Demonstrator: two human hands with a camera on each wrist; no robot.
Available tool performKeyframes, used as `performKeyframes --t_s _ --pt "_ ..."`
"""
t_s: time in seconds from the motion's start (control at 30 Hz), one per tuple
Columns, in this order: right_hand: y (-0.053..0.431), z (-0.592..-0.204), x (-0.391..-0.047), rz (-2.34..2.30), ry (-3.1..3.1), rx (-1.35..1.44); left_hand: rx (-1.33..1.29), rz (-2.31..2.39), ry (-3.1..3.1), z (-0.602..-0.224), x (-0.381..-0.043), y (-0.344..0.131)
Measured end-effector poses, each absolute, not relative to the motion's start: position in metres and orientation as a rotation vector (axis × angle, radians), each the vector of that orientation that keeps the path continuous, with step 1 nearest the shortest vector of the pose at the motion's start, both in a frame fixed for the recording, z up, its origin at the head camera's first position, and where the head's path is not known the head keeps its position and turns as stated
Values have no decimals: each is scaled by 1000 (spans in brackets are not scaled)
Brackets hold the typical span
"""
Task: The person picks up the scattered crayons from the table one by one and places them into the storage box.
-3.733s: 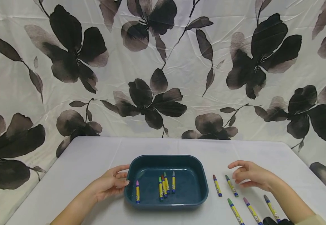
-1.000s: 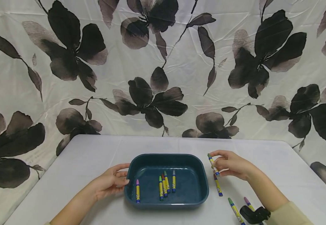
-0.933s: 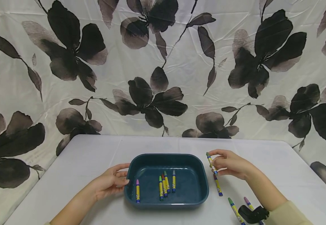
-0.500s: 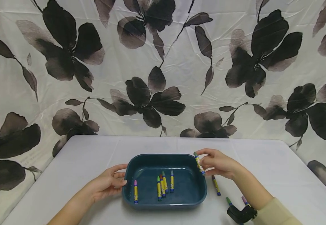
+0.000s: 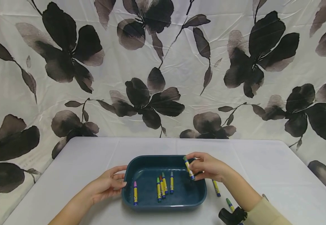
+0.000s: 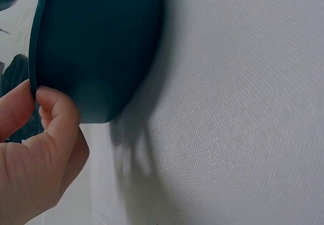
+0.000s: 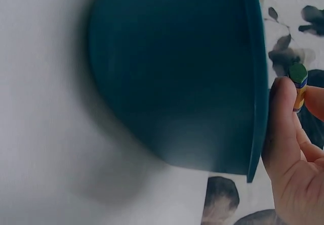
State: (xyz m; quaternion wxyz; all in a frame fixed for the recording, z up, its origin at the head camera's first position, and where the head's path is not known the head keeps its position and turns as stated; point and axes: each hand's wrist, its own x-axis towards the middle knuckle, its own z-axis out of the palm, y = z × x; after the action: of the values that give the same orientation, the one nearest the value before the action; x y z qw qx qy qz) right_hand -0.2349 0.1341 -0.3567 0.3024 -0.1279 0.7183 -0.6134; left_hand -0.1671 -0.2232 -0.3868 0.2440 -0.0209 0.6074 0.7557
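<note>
A dark teal rectangular tray (image 5: 163, 206) stands on the table. My left hand (image 5: 104, 187) grips its left rim; in the left wrist view, thumb and fingers pinch the edge of the tray (image 6: 96, 48). Over the tray's right end, my right hand (image 5: 209, 168) pinches a dark green crayon (image 5: 189, 168) in a yellow and blue wrapper, tilted. The right wrist view shows this crayon's end (image 7: 298, 78) between thumb and finger, above the rim. Inside the tray lie a pink crayon (image 5: 135, 193), a grey crayon (image 5: 171, 182) and a close group with a light green crayon (image 5: 158, 190).
Right of the tray lies a crayon (image 5: 216, 188) partly behind my right hand. Nearer, a green crayon (image 5: 229, 204) is partly covered by a black wrist device (image 5: 232, 215). A grey crayon tip (image 5: 265, 197) shows past the sleeve. A floral cloth (image 5: 163, 62) hangs behind the table.
My right hand has picked up the dark green crayon from the table and carried it left, from beside the tray to over its right end. The left hand stays on the rim.
</note>
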Motion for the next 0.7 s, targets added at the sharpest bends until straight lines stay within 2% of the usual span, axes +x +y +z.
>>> performKeyframes --t_s 0.7 --pt "96 -368 -228 -1619 1900 -220 -55 2058 1693 -386 -164 -223"
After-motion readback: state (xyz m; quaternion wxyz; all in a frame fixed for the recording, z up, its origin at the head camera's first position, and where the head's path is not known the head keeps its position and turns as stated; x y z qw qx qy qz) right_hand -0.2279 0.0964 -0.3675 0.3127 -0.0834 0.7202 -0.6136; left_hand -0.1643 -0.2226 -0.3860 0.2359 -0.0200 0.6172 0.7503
